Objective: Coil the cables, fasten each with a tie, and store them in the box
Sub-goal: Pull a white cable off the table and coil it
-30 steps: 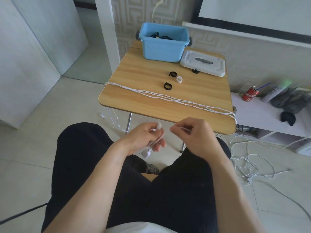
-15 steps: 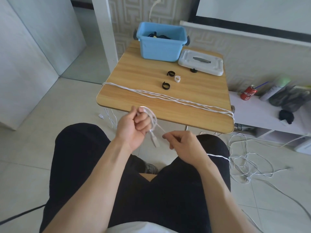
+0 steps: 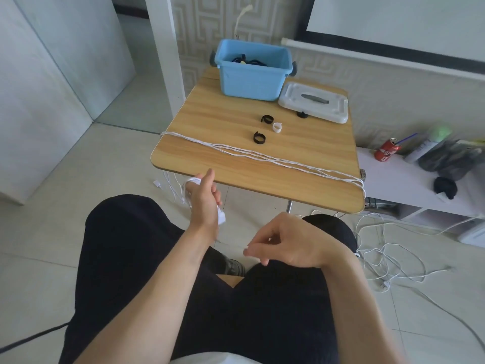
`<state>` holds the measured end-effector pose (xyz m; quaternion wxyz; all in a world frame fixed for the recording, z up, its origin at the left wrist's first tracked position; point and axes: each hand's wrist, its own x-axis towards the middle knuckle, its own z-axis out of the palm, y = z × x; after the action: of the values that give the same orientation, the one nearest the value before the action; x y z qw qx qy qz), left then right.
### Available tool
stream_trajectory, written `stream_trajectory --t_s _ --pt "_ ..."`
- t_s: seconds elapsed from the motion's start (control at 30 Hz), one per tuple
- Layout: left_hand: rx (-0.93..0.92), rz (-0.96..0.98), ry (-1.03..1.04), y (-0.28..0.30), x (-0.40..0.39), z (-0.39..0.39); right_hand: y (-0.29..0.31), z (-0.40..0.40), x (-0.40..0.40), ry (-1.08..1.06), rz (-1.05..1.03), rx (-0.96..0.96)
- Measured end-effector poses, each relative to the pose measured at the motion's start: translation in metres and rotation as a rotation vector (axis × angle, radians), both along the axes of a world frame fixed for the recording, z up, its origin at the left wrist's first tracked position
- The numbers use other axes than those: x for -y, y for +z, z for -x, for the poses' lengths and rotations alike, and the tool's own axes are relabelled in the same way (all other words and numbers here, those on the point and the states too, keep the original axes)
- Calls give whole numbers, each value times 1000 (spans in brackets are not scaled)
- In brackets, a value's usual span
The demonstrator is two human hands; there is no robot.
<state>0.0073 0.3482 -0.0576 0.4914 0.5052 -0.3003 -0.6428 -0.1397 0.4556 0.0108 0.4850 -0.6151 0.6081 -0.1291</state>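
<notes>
the thin white cable i am coiling starts at my left hand, where a few turns of it are looped round the fingers, with a white plug end showing just below the palm. that grip is holding the small coil; the hand is seen from the back, so i cannot tell how tightly the fingers are curled. from there i judge the cable leads to my right hand, though the stretch between the two is too thin to see. the right grip is narrow, thumb and forefinger pinched together on what i take to be the cable. past the right hand the loose slack lies tangled on the floor, right of the wooden bench. more white strands run as a long bundle across the near part of the bench, from its left edge to its near right corner, and hang off both ends.

the coil sits left of and above the feeding hand, so i judge the next wrap means sweeping the right hand up toward the left.

further back on the bench lie two black loop ties, a white tie ring, then the blue plastic box with dark cables inside and its white lid just right of it.
</notes>
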Motion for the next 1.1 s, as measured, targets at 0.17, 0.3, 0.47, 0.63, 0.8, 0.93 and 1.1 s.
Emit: stream_trajectory --t_s 0.17,0.3,0.47,0.63,0.8,0.93,1.1 --pt "-31 59 -456 5 -2 -12 -13 17 7 -411 333 -55" --pt "220 95 -812 6 -11 -6 -12 24 8 -518 416 18" --pt "372 35 -1048 10 -24 8 -14 21 7 -556 520 68" --pt "75 14 -1039 20 -22 4 -22 25 12 -813 561 108" --pt "-81 -53 -1078 29 -20 0 -36 18 15 -852 484 92" --pt "-429 -255 -950 36 -20 -3 -41 7 14 -767 406 119" --pt "-572 -261 -719 42 -15 -5 -36 5 11 -617 328 50"
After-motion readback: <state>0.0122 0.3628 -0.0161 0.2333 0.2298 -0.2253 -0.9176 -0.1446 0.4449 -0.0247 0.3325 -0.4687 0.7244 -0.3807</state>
